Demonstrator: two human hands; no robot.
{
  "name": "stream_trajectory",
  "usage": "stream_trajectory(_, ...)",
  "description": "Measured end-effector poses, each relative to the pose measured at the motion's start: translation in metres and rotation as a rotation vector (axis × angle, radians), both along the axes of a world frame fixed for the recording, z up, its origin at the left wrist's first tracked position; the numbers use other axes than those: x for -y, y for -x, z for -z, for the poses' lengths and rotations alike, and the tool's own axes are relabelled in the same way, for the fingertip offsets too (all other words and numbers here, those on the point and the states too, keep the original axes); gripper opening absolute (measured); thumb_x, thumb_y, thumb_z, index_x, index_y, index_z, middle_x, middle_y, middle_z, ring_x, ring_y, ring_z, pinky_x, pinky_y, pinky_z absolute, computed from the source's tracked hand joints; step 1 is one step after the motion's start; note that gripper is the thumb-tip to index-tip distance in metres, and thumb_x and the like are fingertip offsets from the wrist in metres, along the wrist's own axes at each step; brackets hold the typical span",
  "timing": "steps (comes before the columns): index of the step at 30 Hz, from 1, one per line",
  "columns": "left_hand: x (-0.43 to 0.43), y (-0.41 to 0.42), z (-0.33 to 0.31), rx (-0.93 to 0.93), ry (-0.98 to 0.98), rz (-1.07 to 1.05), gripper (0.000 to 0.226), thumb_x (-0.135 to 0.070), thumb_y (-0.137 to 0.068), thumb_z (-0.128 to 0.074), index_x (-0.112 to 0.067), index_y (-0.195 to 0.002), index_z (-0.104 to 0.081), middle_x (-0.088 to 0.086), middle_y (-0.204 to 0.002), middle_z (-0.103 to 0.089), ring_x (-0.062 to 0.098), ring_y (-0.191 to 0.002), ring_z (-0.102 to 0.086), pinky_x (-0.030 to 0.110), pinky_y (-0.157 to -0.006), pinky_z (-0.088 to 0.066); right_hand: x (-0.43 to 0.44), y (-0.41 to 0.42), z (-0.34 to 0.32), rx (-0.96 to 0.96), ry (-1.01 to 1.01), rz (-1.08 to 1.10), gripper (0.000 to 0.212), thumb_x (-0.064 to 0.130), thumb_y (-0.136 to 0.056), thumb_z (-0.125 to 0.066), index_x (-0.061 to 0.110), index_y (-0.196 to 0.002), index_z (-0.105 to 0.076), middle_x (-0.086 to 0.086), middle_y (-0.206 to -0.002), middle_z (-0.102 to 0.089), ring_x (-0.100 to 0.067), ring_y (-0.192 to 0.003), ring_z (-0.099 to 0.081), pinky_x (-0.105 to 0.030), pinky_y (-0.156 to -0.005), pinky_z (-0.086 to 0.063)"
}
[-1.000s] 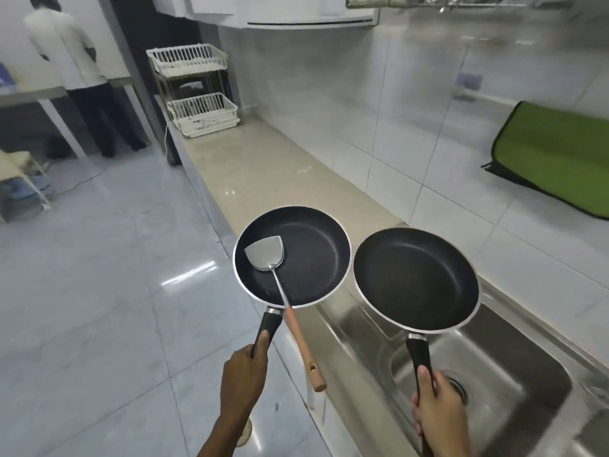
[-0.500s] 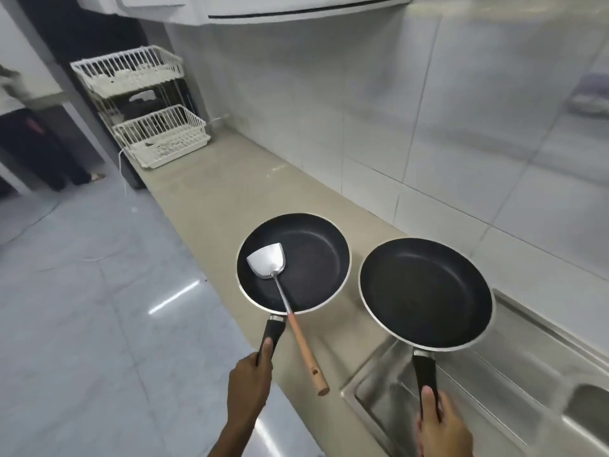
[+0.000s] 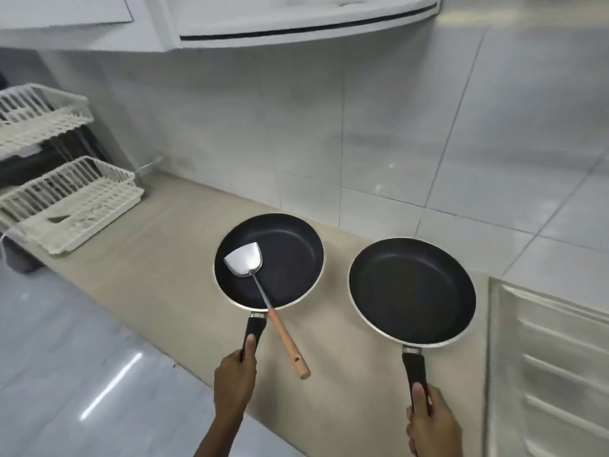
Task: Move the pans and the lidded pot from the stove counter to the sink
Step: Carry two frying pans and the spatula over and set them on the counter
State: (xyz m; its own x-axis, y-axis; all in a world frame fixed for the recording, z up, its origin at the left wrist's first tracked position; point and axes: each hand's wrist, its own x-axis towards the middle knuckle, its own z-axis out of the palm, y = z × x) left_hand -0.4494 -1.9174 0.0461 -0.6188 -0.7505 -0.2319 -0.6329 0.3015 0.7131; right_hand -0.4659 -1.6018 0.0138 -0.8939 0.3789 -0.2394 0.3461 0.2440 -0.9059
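Note:
My left hand (image 3: 234, 382) grips the black handle of a small black frying pan (image 3: 290, 258) held above the beige counter (image 3: 158, 258). A steel spatula (image 3: 260, 282) with a wooden handle lies in that pan, its handle sticking out over the rim toward me. My right hand (image 3: 431, 423) grips the handle of a larger black frying pan (image 3: 412, 291), held level to the right of the first. The sink's ribbed steel drainboard (image 3: 553, 357) lies at the right edge. No lidded pot is in view.
A white two-tier dish rack (image 3: 66, 206) stands on the counter at the far left. White tiled wall (image 3: 362, 143) runs behind the counter, with cabinets and a range hood (image 3: 296, 24) overhead. Glossy grey floor (image 3: 66, 374) lies lower left.
The view has swung left and along the counter: the sink basin has slid out of frame, only the drainboard shows. Both pans stay in my hands, now over the counter.

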Motion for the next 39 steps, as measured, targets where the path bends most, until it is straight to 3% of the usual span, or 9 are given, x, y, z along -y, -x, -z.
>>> stream_trajectory(6,0.117,0.035,-0.001,0.043,-0.028,0.158,0.065,-0.063,-0.096,-0.043,-0.013,-0.060,-0.064,0.008,-0.064,-0.069,0.033,-0.068,-0.069,0.050,-0.071,-0.061,0.122,0.004,-0.001,0.062,0.070,0.089,0.017,0.029,-0.104,-0.053,0.020,-0.098,-0.067,-0.012,-0.055,-0.060,-0.024,-0.032,-0.045,-0.026,-0.037,-0.038)
stream_trajectory(15,0.182,0.065,0.009,0.088,-0.024,0.288,0.091,-0.086,-0.079,-0.018,-0.008,-0.054,-0.056,0.011,-0.058,-0.066,0.030,-0.061,-0.065,0.042,-0.065,-0.056,0.223,0.012,0.002,0.067,0.074,0.109,0.020,0.028,-0.105,-0.049,0.017,-0.094,-0.062,-0.008,-0.054,-0.055,-0.017,-0.033,-0.046,-0.027,-0.033,-0.042)
stream_trajectory(26,0.217,0.102,0.036,0.107,-0.046,0.382,0.084,-0.080,-0.086,-0.024,-0.011,-0.051,-0.056,0.007,-0.056,-0.064,0.026,-0.057,-0.063,0.043,-0.064,-0.057,0.258,0.038,0.013,0.075,0.009,0.158,0.021,0.031,-0.105,-0.049,0.019,-0.093,-0.062,-0.009,-0.056,-0.058,-0.015,-0.032,-0.047,-0.027,-0.033,-0.043)
stream_trajectory(33,0.230,0.135,0.045,0.123,-0.050,0.406,0.071,-0.067,-0.097,-0.031,-0.013,-0.060,-0.059,0.011,-0.068,-0.068,0.037,-0.074,-0.069,0.048,-0.073,-0.060,0.271,0.058,0.020,0.071,0.002,0.208,0.021,0.031,-0.105,-0.048,0.020,-0.094,-0.062,-0.009,-0.057,-0.059,-0.014,-0.032,-0.047,-0.027,-0.034,-0.043)
stream_trajectory(39,0.238,0.154,0.050,0.111,-0.051,0.397,0.068,-0.063,-0.099,-0.034,-0.011,-0.062,-0.059,0.013,-0.071,-0.067,0.038,-0.076,-0.069,0.048,-0.074,-0.059,0.278,0.072,0.029,0.086,-0.033,0.219,0.021,0.032,-0.105,-0.048,0.020,-0.094,-0.062,-0.011,-0.058,-0.060,-0.016,-0.034,-0.051,-0.028,-0.035,-0.045)
